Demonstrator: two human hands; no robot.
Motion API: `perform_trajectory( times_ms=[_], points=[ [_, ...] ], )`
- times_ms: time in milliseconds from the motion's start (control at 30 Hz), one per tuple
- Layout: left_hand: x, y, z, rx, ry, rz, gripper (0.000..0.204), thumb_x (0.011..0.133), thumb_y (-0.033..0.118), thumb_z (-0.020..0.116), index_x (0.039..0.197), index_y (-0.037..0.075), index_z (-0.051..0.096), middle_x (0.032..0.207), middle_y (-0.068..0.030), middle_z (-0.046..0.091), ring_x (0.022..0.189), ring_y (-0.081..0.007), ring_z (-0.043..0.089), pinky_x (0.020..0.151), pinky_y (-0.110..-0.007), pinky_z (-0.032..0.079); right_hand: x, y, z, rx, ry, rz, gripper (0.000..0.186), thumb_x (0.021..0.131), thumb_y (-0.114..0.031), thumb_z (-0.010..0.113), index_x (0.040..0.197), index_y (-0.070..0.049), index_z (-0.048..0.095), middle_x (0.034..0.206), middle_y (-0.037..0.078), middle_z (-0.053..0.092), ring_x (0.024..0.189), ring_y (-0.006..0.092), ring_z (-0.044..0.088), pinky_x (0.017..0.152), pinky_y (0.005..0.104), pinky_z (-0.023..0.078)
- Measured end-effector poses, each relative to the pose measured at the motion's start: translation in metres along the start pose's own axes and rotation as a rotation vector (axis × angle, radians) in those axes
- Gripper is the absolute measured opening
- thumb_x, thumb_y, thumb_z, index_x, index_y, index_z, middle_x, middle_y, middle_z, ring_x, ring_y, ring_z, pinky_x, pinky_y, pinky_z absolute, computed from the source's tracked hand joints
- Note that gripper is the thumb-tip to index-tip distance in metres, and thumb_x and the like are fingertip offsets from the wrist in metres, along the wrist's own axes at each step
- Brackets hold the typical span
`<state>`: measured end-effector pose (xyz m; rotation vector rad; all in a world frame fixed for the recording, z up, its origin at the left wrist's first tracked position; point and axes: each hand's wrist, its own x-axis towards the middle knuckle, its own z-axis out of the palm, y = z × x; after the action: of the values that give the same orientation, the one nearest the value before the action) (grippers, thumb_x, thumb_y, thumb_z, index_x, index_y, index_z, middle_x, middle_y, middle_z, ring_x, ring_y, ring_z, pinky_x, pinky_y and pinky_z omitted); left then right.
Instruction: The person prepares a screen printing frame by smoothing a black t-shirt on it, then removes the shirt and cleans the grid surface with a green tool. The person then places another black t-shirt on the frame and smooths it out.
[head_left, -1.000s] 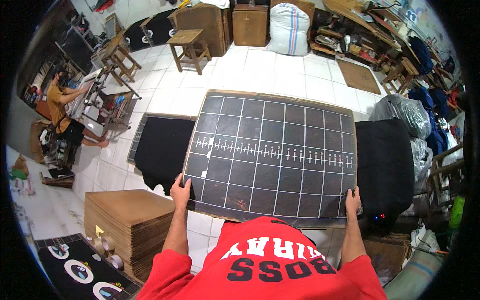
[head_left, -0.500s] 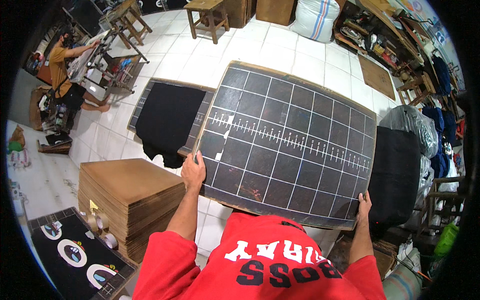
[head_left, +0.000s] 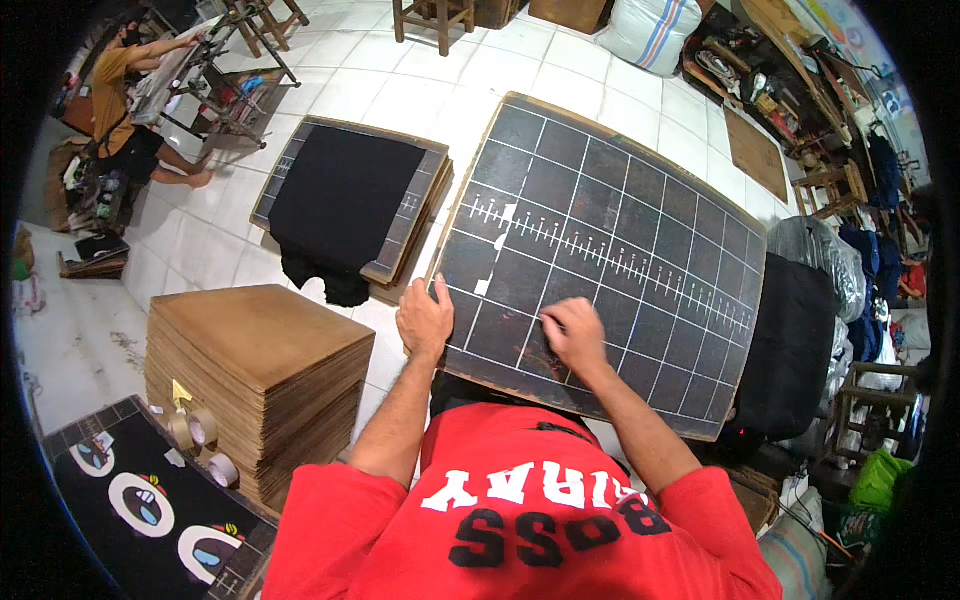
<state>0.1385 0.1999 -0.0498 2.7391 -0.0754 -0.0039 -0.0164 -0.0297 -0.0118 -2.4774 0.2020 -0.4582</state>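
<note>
A large dark board [head_left: 610, 255] with a white line grid and a row of small tick marks lies tilted in front of me. My left hand [head_left: 425, 318] grips its left edge near the front corner, thumb on top. Over the front part of the board is my right hand [head_left: 577, 338], fingers curled in, with nothing visible in them. A black cloth [head_left: 345, 205], apparently a garment, covers much of a similar gridded board on a stack beyond my left hand. Under the large board's right side, black material [head_left: 790, 345] sticks out.
A tall stack of brown boards [head_left: 260, 335] stands at left, tape rolls [head_left: 200, 425] beside it. A printed black panel [head_left: 140, 500] lies front left. A person [head_left: 115, 90] works at a stand far left. Plastic-wrapped bundles [head_left: 820, 255] and a stool [head_left: 880, 410] are at right.
My right hand has left the board's right edge and moved left over its surface, fingers curled. The board has shifted slightly right in view. My left hand stays at its left edge.
</note>
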Motion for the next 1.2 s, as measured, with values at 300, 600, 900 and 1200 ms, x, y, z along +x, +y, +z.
perform_trajectory(
  times_ms=[300,600,900,1200],
  points=[
    [0.003,-0.006,-0.002,-0.107,-0.042,0.012,0.047,0.108,0.046,0.057,0.115,0.001,0.067,0.108,-0.0196,0.07,0.105,-0.0387,0.067,0.092,-0.052,0.053,0.07,-0.064,0.073,-0.324,-0.255,-0.034,0.01,0.087,-0.016,0.081,0.091,-0.008,0.079,0.088,0.008,0.07,0.089,0.0288,0.068,0.078,0.0415,0.058],
    [0.005,-0.008,-0.006,-0.155,-0.17,-0.011,0.049,0.108,0.047,0.056,0.124,0.001,0.064,0.117,-0.019,0.066,0.115,-0.0375,0.063,0.098,-0.053,0.049,0.079,-0.072,0.085,-0.445,-0.36,0.068,0.014,0.091,-0.019,0.075,0.088,-0.005,0.073,0.09,0.013,0.071,0.09,0.0331,0.074,0.077,0.0475,0.062],
    [0.006,-0.009,-0.001,-0.156,-0.157,-0.012,0.048,0.106,0.048,0.057,0.119,0.002,0.064,0.116,-0.0188,0.066,0.113,-0.0376,0.063,0.096,-0.052,0.049,0.086,-0.059,0.073,-0.147,-0.114,0.347,0.016,0.092,-0.019,0.077,0.093,-0.004,0.082,0.088,0.016,0.075,0.086,0.0356,0.075,0.077,0.0445,0.061],
    [0.006,-0.009,0.0,-0.153,-0.137,-0.001,0.047,0.107,0.048,0.057,0.119,0.003,0.063,0.115,-0.0185,0.066,0.112,-0.0375,0.062,0.096,-0.052,0.049,0.082,-0.068,0.068,-0.395,-0.433,-0.009,0.01,0.094,-0.015,0.073,0.09,-0.006,0.075,0.087,0.011,0.068,0.089,0.0325,0.072,0.079,0.046,0.06]
  ],
)
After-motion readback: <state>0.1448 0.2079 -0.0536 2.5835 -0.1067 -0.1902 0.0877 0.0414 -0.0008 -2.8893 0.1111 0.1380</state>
